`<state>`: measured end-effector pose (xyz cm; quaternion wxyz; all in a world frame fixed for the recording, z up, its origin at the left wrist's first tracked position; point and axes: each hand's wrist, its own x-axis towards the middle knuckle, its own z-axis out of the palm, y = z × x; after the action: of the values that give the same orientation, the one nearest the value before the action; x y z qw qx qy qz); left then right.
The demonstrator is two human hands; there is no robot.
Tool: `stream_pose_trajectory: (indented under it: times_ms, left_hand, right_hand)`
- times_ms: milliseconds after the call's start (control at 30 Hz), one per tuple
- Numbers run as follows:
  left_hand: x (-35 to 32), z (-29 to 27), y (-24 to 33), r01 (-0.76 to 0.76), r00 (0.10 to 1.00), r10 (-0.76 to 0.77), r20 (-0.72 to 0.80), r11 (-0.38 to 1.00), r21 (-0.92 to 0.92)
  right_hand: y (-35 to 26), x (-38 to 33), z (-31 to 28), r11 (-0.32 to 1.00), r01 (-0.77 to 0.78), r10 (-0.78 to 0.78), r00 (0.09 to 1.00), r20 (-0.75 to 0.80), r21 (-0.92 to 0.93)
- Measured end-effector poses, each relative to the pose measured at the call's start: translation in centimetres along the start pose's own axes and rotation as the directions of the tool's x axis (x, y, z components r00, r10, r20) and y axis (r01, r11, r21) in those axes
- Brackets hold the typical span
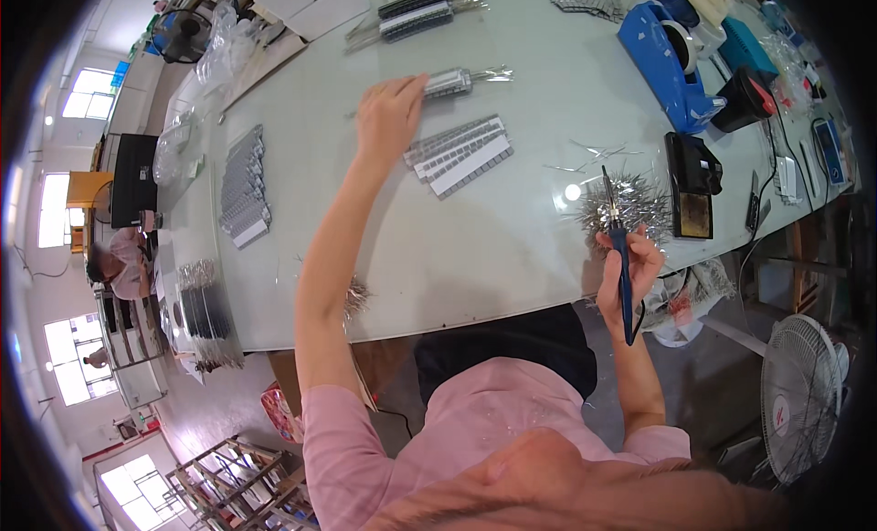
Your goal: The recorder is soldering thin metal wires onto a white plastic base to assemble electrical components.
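In the head view, the right hand (642, 268) closes its fingers around the dark blue handle of a soldering iron (619, 242), which stands nearly upright in the picture with its slim metal tip pointing away from the person. The iron is above a heap of silvery cut wires (645, 202), near the table's front edge on the right. A few loose wires (598, 154) lie just beyond the heap, and a black soldering-iron stand (692, 184) is just to its right.

The left hand (388, 114) lies over the left end of a bundle of pale grey strips (448, 83), with bare wires sticking out at the bundle's right end. Its fingers are bent and close together; whether they pinch the bundle or only rest on it, I cannot tell. Nearer the person lies a fanned stack of grey-and-white strips (466, 157), apart from the hand. A blue tape dispenser (665, 70) stands at the far right of the whitish table (512, 248).
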<state>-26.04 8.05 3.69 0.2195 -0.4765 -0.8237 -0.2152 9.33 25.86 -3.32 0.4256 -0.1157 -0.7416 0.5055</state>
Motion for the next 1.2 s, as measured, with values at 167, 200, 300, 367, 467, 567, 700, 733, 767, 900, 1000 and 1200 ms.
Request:
stream_pose_trajectory:
  times_ms: [167, 200, 300, 367, 467, 567, 700, 733, 767, 900, 1000, 1200]
  left_hand:
    - [0.1, 2.0, -1.2, 0.002, 0.998, -0.011, 0.056, 0.989, 0.145]
    - [-0.6, 1.9, 0.1, -0.017, 0.997, 0.004, 0.080, 0.987, 0.161]
    - [-4.2, -0.3, 5.3, -0.084, 0.982, 0.067, 0.174, 0.992, 0.094]
    - [-7.0, -1.9, 9.2, -0.025, 0.955, 0.002, 0.297, 0.997, 0.075]
    - [-10.9, -3.5, 11.3, 0.049, 0.903, -0.062, 0.426, 0.998, 0.042]
    - [-13.6, -5.1, 12.0, 0.020, 0.882, -0.026, 0.471, 1.000, 0.016]
    - [-16.6, -7.6, 12.4, -0.029, 0.860, 0.051, 0.507, 0.998, -0.052]
    - [-17.3, -8.0, 12.6, -0.037, 0.855, 0.067, 0.513, 0.997, -0.070]
    - [-17.8, -8.3, 12.8, -0.044, 0.850, 0.083, 0.520, 0.995, -0.087]
    - [-18.9, -8.9, 14.0, 0.008, 0.878, 0.052, 0.476, 0.992, -0.123]
    - [-18.6, -8.6, 15.4, 0.071, 0.897, -0.009, 0.442, 0.990, -0.123]
    - [-14.6, -5.8, 12.0, 0.037, 0.952, -0.034, 0.303, 0.999, -0.004]
  right_hand:
    - [0.0, 0.1, -0.2, 1.000, 0.004, -0.004, 1.000, 0.012, 0.004]
    - [0.1, 0.0, -0.3, 1.000, 0.007, -0.007, 1.000, 0.007, -0.010]
    - [0.1, 0.0, -0.6, 0.999, 0.019, -0.018, 1.000, 0.012, -0.047]
    - [0.1, 0.2, -0.5, 0.996, 0.050, -0.050, 0.999, 0.012, -0.075]
    - [0.4, 0.0, 0.0, 0.998, 0.034, -0.034, 0.999, 0.012, -0.056]
    - [0.1, 0.3, 0.1, 0.994, 0.019, -0.011, 0.997, 0.074, -0.103]
    - [-1.1, 1.6, 0.1, 0.968, 0.111, -0.071, 0.981, 0.178, -0.226]
    - [-1.2, 2.0, 0.0, 0.937, 0.184, -0.123, 0.970, 0.211, -0.296]
    - [-1.3, 2.3, 0.0, 0.897, 0.255, -0.171, 0.954, 0.247, -0.361]
    - [-1.1, 2.5, 0.1, 0.869, 0.274, -0.141, 0.936, 0.323, -0.413]
    - [-2.1, 1.1, 1.1, 0.880, 0.294, -0.151, 0.918, 0.366, -0.374]
    - [-3.1, -1.3, 2.8, 0.897, 0.287, -0.177, 0.930, 0.322, -0.336]
